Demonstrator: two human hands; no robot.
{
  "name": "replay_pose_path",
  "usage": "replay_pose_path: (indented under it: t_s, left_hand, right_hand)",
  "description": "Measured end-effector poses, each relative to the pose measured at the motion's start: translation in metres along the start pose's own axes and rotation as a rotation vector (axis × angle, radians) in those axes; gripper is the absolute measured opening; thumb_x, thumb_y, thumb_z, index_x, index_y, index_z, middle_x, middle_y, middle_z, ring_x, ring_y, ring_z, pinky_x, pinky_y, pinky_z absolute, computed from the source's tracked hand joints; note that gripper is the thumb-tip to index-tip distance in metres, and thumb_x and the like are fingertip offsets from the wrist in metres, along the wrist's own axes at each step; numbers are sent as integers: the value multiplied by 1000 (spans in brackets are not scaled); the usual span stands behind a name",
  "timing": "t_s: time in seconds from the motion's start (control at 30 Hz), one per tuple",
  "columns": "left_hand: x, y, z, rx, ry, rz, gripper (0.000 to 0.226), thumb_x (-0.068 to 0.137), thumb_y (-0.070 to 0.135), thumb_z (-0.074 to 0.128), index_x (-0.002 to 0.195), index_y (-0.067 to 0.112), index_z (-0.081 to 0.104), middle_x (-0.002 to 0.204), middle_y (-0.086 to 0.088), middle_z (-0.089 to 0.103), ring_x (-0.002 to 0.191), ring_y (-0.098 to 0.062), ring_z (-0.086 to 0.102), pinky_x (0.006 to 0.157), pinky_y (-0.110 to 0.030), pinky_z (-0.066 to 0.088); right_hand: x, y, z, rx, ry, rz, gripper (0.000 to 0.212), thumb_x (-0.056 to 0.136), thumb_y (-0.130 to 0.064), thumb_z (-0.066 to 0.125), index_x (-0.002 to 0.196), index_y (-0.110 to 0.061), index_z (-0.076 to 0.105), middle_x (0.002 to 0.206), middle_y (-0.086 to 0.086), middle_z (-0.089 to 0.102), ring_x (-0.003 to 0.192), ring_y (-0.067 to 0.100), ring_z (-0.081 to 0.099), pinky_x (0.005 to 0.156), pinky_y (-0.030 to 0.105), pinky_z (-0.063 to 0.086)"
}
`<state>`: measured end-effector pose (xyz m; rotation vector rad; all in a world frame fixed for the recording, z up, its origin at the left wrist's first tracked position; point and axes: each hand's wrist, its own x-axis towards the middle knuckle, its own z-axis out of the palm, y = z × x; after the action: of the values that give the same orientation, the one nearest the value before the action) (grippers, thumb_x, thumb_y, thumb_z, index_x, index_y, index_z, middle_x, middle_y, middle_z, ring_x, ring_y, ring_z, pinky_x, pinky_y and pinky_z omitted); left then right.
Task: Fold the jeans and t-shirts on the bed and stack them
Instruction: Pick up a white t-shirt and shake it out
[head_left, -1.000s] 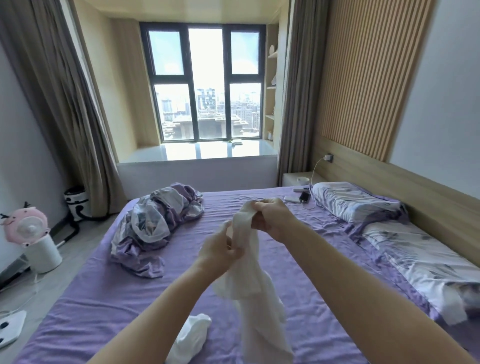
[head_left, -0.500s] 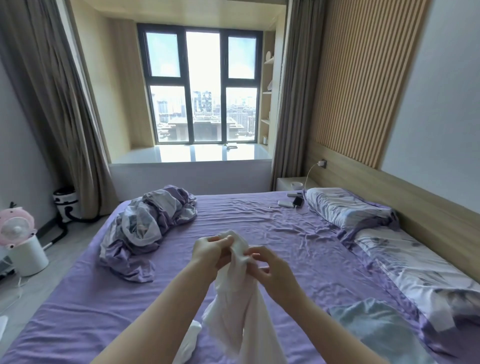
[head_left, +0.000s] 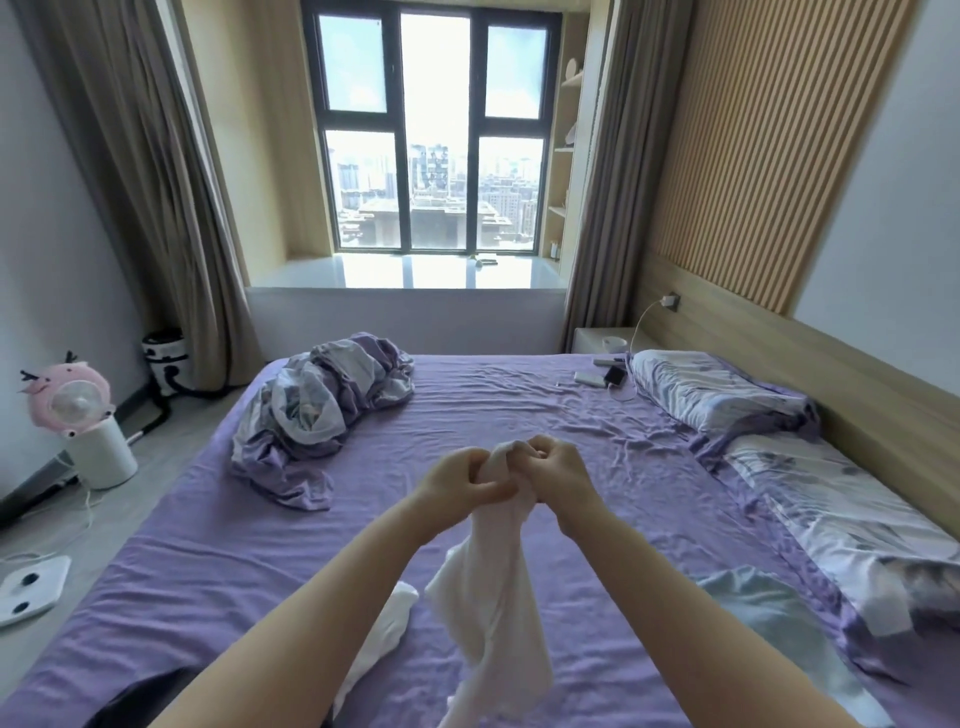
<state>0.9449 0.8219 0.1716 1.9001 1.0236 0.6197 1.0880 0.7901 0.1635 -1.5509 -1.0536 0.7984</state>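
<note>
Both hands hold a white t-shirt (head_left: 493, 613) bunched up in the air over the purple bed (head_left: 218, 561). My left hand (head_left: 462, 480) and my right hand (head_left: 558, 470) grip its top edge side by side, nearly touching. The rest of the shirt hangs down crumpled between my forearms. A light blue garment (head_left: 769, 618) lies on the sheet under my right forearm. Another white piece of cloth (head_left: 387, 629) lies by my left forearm. A dark garment (head_left: 150, 699) peeks in at the bottom left edge.
A crumpled purple-and-white duvet (head_left: 322, 410) lies at the far left of the bed. Two pillows (head_left: 717, 395) line the right side by the wooden headboard. A phone and power bank (head_left: 602, 376) rest near the far pillow. A pink fan (head_left: 72, 408) stands on the floor at left.
My hands came down from chest height and drew together on the shirt's top edge. The camera tilted down, bringing the light blue garment into view.
</note>
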Motion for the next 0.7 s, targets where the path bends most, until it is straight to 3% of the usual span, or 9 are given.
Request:
replay_pose_path:
  t_s: [0.1,0.17,0.27,0.37,0.43,0.53,0.6,0.7]
  left_hand:
    - [-7,-5,-3,-95,33,-40,18,91,4,51,74,3,55,70,-10,41,71,-20,40,68,-34,37]
    - [-16,-9,0,-282,-5,-129,22,94,2,45,75,8,54,68,-5,45,66,-17,46,65,-30,43]
    - [-25,-15,6,-558,35,-239,24,94,4,40,78,13,55,65,-1,48,58,-13,46,59,-26,40]
    - [-28,-16,9,-612,149,-275,21,92,5,40,76,11,52,60,1,45,55,-12,40,51,-22,31]
    - [-31,-19,7,-549,118,-271,29,92,11,46,64,15,51,55,5,47,54,-12,41,46,-21,31]
    - [-43,-30,-2,-110,-150,-198,22,82,41,69,79,19,64,67,13,60,63,-5,53,57,-17,41]
    - [-48,-41,-9,133,-233,-158,22,76,35,76,74,20,61,60,15,54,54,0,48,56,-18,36]
    - [-51,-46,-22,-5,-254,-244,16,82,23,71,71,15,63,59,8,51,51,-4,44,51,-18,33]
  right_hand:
    - [-5,-2,-7,207,-144,76,9,90,-6,55,86,-11,61,71,5,58,62,16,57,54,27,49]
    - [-11,1,-9,262,-200,114,13,91,-3,52,95,-10,62,75,6,60,63,15,59,52,24,51]
    - [-22,7,-7,195,-188,134,5,90,-13,60,91,-12,65,73,4,62,59,10,58,49,21,48]
    - [-29,14,-8,95,-176,106,22,85,-27,68,89,-5,68,69,3,62,59,11,56,51,21,46]
    - [-31,17,-11,68,-191,92,23,83,-29,70,84,-5,69,66,2,63,58,11,57,52,21,46]
    - [-31,18,-19,124,-202,107,12,81,-22,71,77,-11,70,68,4,64,63,14,56,59,25,48]
    - [-30,20,-28,104,-256,90,7,79,-20,73,76,-15,71,68,2,64,62,12,57,57,22,48]
    - [-33,23,-37,45,-469,43,13,74,-22,77,85,-19,71,72,-3,68,63,8,59,55,16,45]
